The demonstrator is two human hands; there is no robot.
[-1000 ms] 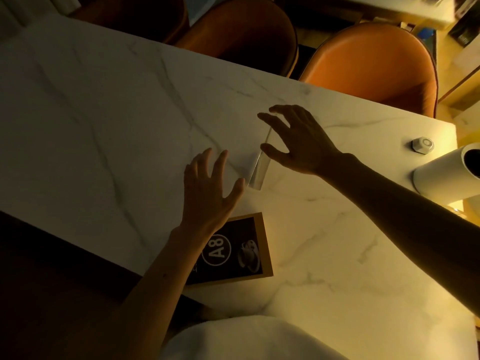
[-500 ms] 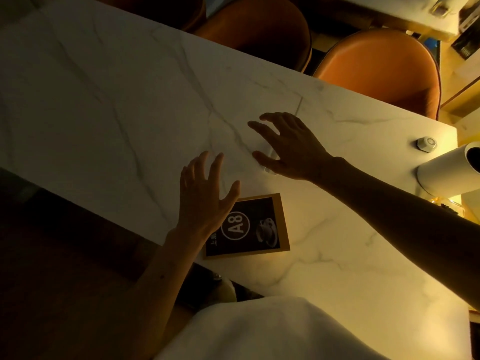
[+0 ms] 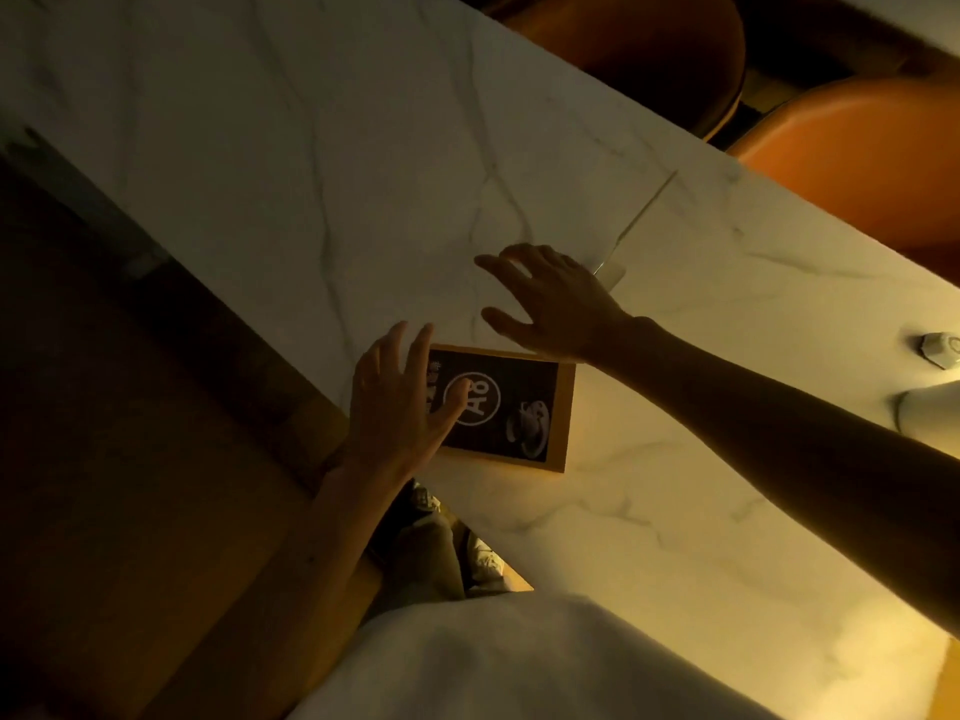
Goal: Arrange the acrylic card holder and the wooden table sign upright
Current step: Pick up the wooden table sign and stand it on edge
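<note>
The wooden table sign (image 3: 524, 407), a dark card marked A8 in a light wood frame, lies flat near the front edge of the marble table (image 3: 291, 148). My left hand (image 3: 400, 402) hovers over its left part with fingers spread, holding nothing. My right hand (image 3: 550, 298) is spread just beyond the sign's far edge, empty. The clear acrylic card holder (image 3: 631, 231) stands thin and upright behind my right hand, its base by my knuckles.
Two orange chairs (image 3: 857, 158) stand along the table's far side. A small white hexagonal object (image 3: 940, 348) and a white cylinder (image 3: 930, 407) sit at the right edge. My white-clothed lap fills the bottom. Dark floor lies left.
Both hands drew back from the acrylic holder toward the wooden sign. The left hand now covers the sign's left part. The view swung left.
</note>
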